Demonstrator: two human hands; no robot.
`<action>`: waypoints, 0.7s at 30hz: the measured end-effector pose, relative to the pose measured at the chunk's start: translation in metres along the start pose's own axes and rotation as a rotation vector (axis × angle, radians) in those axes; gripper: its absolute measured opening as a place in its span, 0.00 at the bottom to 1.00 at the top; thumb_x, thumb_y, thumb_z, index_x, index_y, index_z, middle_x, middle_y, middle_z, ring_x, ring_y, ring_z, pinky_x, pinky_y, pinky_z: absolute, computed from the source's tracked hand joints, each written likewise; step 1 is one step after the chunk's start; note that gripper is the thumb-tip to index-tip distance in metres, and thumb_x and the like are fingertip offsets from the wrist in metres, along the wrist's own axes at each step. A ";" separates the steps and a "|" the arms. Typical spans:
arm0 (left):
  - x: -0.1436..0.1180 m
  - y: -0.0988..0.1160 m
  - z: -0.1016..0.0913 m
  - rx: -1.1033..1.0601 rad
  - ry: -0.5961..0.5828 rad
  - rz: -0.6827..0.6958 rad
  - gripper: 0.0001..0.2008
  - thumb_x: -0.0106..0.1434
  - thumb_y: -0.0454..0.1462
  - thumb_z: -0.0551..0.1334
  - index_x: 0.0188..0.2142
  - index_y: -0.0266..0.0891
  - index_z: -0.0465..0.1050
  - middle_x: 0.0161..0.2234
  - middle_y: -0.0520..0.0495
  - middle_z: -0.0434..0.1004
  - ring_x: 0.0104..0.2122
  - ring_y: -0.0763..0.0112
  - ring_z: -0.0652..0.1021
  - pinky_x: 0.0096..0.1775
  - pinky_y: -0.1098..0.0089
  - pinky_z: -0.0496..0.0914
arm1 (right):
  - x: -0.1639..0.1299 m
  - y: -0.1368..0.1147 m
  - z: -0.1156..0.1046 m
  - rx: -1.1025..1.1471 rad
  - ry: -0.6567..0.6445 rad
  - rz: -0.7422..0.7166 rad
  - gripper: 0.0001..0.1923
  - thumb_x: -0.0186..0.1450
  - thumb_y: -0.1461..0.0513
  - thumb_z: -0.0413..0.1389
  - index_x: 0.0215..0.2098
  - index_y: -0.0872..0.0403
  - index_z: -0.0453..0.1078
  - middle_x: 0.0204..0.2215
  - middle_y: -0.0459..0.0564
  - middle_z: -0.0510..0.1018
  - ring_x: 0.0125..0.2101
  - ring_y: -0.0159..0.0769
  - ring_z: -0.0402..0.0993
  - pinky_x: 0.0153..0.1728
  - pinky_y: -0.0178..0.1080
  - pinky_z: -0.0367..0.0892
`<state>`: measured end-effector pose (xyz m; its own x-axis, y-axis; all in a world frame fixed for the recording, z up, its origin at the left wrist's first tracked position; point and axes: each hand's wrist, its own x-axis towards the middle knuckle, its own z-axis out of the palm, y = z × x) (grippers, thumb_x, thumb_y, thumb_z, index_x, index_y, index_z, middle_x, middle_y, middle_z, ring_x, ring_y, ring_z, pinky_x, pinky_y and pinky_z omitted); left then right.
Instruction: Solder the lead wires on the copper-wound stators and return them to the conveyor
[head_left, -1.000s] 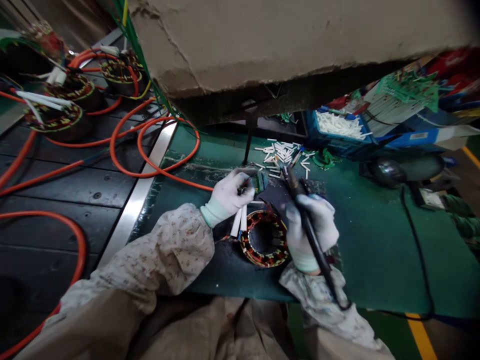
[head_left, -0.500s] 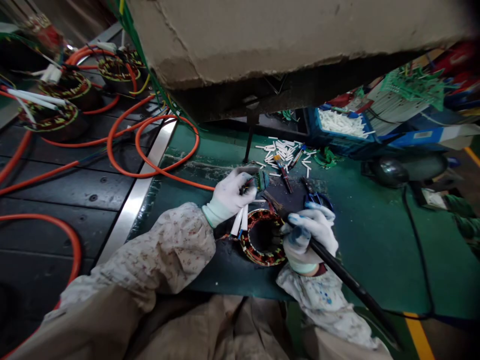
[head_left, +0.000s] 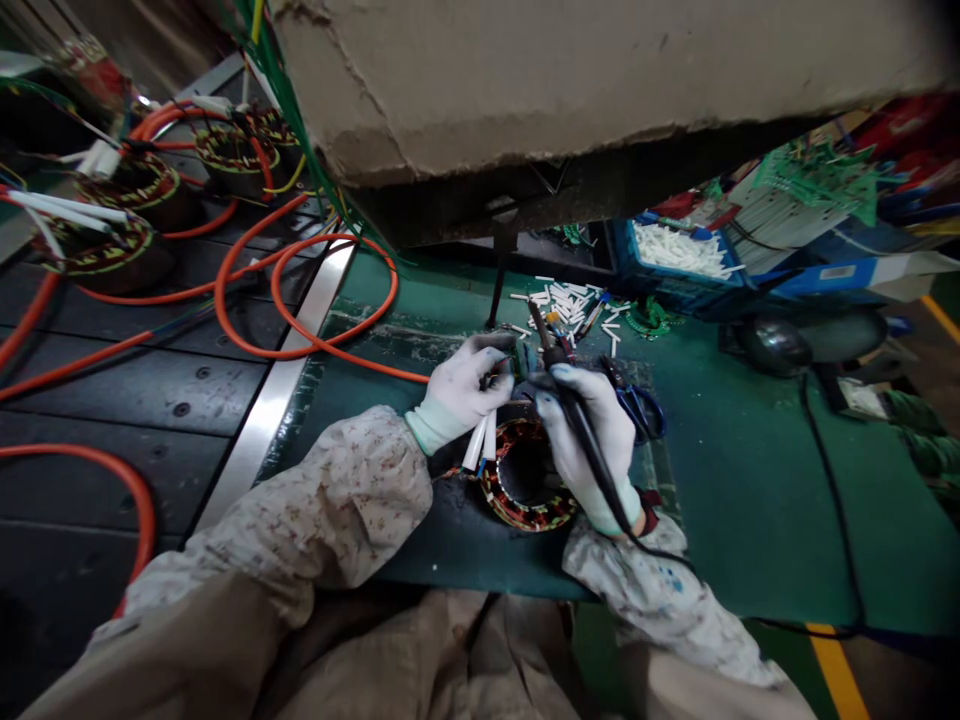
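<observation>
My left hand (head_left: 465, 388), in a white glove, is closed on thin wires beside a small green piece (head_left: 523, 355) whose kind I cannot make out. White sleeves (head_left: 481, 440) hang below its fingers. My right hand (head_left: 596, 435), gloved too, is wrapped round a soldering iron (head_left: 576, 410), its metal tip pointing up and away, its cord trailing past the wrist. On the bench below both hands lies a ring-shaped motor stator (head_left: 517, 512) with copper windings. The right hand covers part of its rim.
White tube pieces lie scattered by a brush, near blue-handled scissors (head_left: 643, 412). A blue bin (head_left: 679, 260) holds more tubes. Low overhead hangs a cardboard-covered box (head_left: 585, 90). An orange cable (head_left: 300, 340) loops at left, towards other stators (head_left: 112, 255). A dark lamp-like object (head_left: 780, 345) is at right.
My right hand has moved up and left, and the soldering iron has swung from lying low across the hand to pointing upward. My left hand stays nearly in place.
</observation>
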<state>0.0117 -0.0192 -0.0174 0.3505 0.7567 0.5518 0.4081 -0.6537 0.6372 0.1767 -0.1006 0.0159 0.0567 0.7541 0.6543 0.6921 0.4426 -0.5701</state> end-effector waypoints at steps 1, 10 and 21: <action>0.000 0.000 0.000 -0.006 0.002 0.003 0.03 0.63 0.33 0.60 0.37 0.40 0.72 0.51 0.42 0.78 0.51 0.65 0.79 0.52 0.66 0.75 | 0.004 -0.002 0.003 0.011 -0.022 -0.001 0.12 0.67 0.61 0.58 0.49 0.47 0.70 0.41 0.49 0.79 0.43 0.38 0.78 0.45 0.43 0.75; 0.000 -0.001 -0.003 -0.017 -0.055 -0.043 0.11 0.60 0.32 0.61 0.42 0.39 0.74 0.52 0.43 0.77 0.51 0.64 0.78 0.51 0.67 0.75 | 0.022 -0.016 0.017 -0.096 -0.029 -0.118 0.16 0.66 0.63 0.57 0.52 0.46 0.68 0.41 0.49 0.77 0.41 0.38 0.77 0.43 0.43 0.77; 0.004 0.003 -0.005 -0.049 0.000 -0.081 0.04 0.65 0.34 0.61 0.39 0.38 0.73 0.46 0.44 0.80 0.47 0.66 0.80 0.49 0.68 0.75 | 0.000 0.002 0.014 -0.237 -0.060 -0.002 0.17 0.66 0.62 0.57 0.54 0.47 0.69 0.41 0.51 0.77 0.42 0.41 0.77 0.44 0.46 0.76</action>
<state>0.0107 -0.0184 -0.0105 0.3179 0.8073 0.4972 0.3937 -0.5895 0.7054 0.1682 -0.0930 0.0072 0.0177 0.7838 0.6207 0.8421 0.3230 -0.4319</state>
